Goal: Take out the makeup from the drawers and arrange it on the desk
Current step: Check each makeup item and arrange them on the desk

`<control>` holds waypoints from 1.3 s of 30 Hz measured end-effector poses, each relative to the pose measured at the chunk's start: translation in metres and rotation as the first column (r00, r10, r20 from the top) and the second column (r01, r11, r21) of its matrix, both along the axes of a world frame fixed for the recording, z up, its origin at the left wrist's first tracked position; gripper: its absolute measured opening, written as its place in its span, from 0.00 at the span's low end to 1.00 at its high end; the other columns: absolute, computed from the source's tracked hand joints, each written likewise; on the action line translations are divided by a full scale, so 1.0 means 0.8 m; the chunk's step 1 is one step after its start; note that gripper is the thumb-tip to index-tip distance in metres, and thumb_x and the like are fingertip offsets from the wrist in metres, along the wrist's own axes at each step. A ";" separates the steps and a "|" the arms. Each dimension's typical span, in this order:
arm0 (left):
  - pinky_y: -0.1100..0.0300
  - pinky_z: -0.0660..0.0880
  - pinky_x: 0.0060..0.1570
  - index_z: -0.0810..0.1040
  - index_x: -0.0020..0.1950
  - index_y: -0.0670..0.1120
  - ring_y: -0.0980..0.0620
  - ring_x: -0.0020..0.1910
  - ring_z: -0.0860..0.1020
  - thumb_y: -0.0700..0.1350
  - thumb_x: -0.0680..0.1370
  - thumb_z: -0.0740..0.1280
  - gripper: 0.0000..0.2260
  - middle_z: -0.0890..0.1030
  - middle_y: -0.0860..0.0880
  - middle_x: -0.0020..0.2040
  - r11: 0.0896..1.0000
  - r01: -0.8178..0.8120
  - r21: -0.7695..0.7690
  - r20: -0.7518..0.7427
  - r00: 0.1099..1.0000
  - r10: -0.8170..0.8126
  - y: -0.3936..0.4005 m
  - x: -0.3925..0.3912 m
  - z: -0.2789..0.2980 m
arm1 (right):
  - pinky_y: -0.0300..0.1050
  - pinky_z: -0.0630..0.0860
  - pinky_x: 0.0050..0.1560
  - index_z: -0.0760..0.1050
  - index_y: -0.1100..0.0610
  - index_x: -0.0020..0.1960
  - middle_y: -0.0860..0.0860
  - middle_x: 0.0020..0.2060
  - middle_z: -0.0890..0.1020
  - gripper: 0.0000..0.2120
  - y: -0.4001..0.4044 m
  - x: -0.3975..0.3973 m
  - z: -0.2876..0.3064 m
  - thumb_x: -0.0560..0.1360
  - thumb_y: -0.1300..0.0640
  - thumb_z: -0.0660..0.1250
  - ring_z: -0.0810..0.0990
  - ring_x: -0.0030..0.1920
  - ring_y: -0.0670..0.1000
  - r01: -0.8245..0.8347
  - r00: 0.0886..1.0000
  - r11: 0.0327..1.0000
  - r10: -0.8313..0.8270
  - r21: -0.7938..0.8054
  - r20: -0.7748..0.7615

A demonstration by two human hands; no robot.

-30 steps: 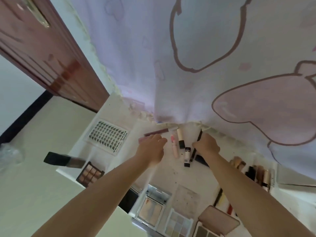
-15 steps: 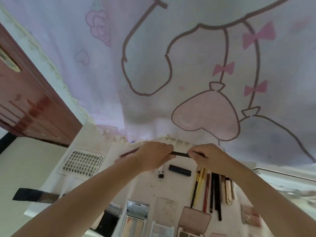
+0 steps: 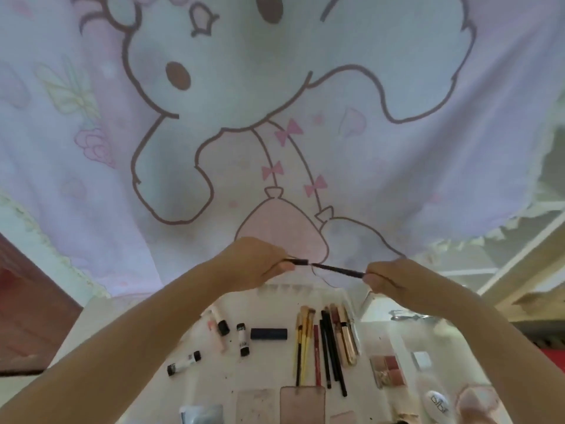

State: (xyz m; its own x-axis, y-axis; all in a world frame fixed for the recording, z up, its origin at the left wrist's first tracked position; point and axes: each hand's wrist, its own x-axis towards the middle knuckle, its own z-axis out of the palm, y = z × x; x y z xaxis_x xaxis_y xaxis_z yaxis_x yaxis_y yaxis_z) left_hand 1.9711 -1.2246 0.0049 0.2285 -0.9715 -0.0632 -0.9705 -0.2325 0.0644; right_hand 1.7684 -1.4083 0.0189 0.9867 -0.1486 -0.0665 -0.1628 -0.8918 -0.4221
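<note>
- Two hands have come up off the table [image 3: 269, 362] since a second ago: our left hand [image 3: 253, 264] pinches the black cap [image 3: 297, 261], our right hand [image 3: 386, 275] pinches the thin black makeup pencil [image 3: 337, 268], now pulled just apart from the cap in mid-air.
- We judge this a check of the pencil, not a placing step; it has yet to join the arrangement.
- Below lie small white tubes [image 3: 243, 335], then a dark lipstick tube [image 3: 269, 334], then the row of brushes and pencils [image 3: 324, 347], then a blush palette [image 3: 388, 370].
- Far right, a white compact [image 3: 437, 407] carries dark lettering that we cannot read; the tube labels are too small.
</note>
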 end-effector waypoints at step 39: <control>0.59 0.67 0.45 0.69 0.67 0.52 0.49 0.49 0.70 0.41 0.80 0.55 0.16 0.70 0.45 0.57 0.987 0.070 0.145 -0.073 0.995 -0.060 -0.059 -0.010 -0.163 | 0.34 0.69 0.36 0.72 0.55 0.37 0.48 0.33 0.73 0.14 0.060 0.053 -0.184 0.78 0.54 0.55 0.72 0.34 0.45 0.347 0.897 0.917 -0.264 0.197 -0.354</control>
